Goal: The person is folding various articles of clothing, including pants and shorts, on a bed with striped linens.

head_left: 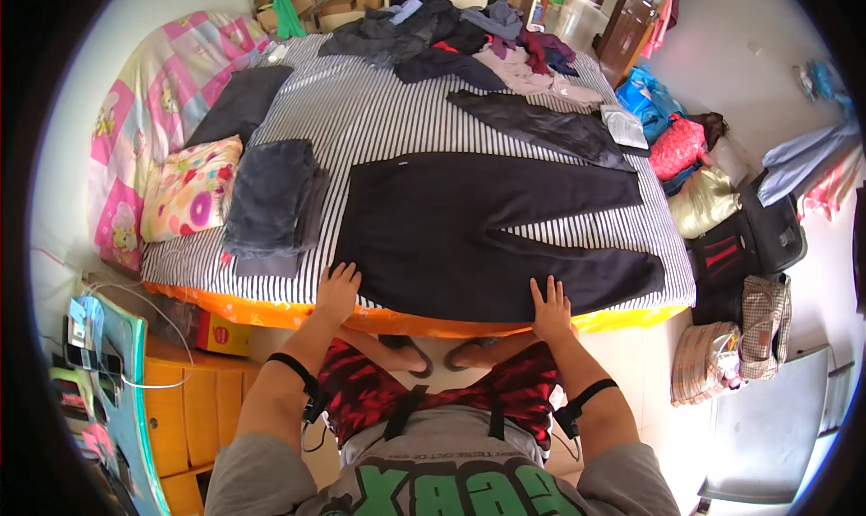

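A pair of black trousers (433, 227) lies spread flat on the striped bed sheet (316, 101), waistband to the left and both legs to the right. My left hand (338, 290) rests at the near waistband corner, its fingers stretched out. Farther right, my right hand (551, 307) lies with spread fingers on the near trouser leg. Both hands touch the cloth without gripping it. Left of the trousers sits a stack of folded dark trousers (271, 196). Another black garment (541, 128) lies just beyond the spread pair.
A heap of clothes (433, 38) covers the far end of the bed. At the left are a patterned pillow (194, 189) and a dark folded cloth (239, 105). Bags (708, 202) crowd the right side. A wooden cabinet (194, 408) stands near left.
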`<control>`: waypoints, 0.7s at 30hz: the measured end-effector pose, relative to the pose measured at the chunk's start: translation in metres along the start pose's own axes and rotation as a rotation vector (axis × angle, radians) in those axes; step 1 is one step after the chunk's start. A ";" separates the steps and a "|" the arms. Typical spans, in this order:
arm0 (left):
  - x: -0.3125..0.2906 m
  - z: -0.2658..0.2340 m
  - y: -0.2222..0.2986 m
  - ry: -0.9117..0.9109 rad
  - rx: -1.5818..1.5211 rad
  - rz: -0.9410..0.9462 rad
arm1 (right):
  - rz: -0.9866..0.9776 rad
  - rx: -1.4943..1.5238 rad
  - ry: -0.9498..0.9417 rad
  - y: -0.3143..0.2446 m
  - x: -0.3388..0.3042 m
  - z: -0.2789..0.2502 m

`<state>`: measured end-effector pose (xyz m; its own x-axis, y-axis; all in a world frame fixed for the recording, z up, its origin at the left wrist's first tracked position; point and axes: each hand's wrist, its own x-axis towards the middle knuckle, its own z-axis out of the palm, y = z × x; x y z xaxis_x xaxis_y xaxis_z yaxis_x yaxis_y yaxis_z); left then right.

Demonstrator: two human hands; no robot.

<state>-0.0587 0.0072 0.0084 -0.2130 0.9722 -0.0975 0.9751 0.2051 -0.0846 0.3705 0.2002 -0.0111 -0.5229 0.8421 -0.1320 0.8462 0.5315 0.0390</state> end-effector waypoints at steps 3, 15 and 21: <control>0.004 0.004 -0.007 0.054 0.027 0.013 | -0.014 -0.027 0.112 0.019 0.003 0.015; 0.007 -0.043 -0.024 0.365 -0.062 0.013 | 0.593 -0.018 0.125 0.163 0.003 0.022; 0.007 -0.045 -0.023 0.340 -0.178 -0.008 | 0.784 0.001 0.308 0.222 -0.011 0.001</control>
<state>-0.0800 0.0147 0.0541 -0.2172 0.9464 0.2391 0.9753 0.2006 0.0921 0.5642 0.3093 -0.0020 0.2120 0.9546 0.2091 0.9759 -0.2179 0.0054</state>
